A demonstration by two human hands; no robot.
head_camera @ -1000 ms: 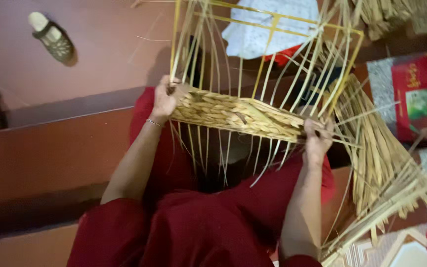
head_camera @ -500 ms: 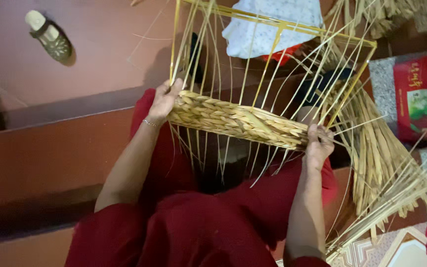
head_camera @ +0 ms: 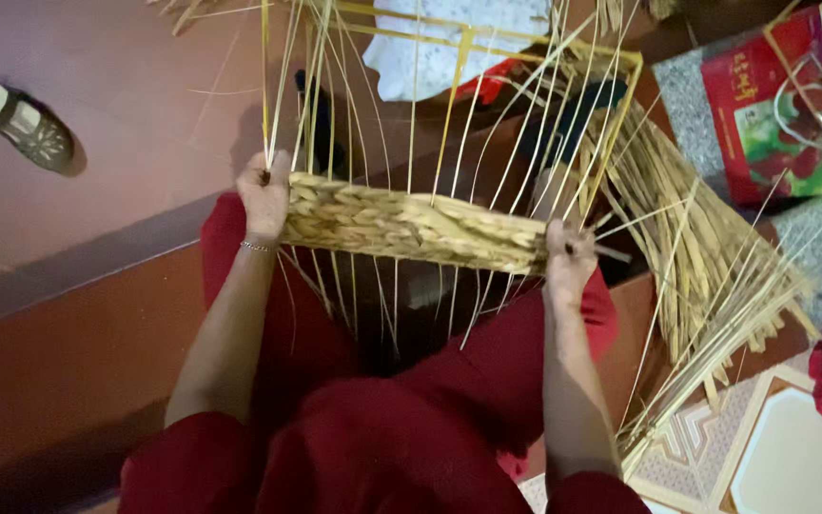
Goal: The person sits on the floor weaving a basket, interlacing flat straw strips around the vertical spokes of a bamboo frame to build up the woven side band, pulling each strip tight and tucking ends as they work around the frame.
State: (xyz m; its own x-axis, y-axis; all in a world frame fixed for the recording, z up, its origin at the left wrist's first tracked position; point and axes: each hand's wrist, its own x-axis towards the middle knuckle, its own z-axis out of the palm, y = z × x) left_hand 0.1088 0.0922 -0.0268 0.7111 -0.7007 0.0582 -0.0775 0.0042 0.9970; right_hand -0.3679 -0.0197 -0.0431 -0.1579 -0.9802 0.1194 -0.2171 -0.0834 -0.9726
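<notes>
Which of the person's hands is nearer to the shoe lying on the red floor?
Left. The left hand grips the near end of the woven straw band, on the side of the grey-green shoe. The right hand holds the band's far end, well away.

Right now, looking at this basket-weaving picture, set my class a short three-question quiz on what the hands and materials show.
1. True or false: both hands grip the woven band.
2. Which hand wears a thin bracelet?
3. The loose bundle of straw strips lies: A) on the person's right, B) on the person's left, C) on the lap.

Key: 1 true: left hand and right hand hold its ends. 2 left. 3 A.
</notes>
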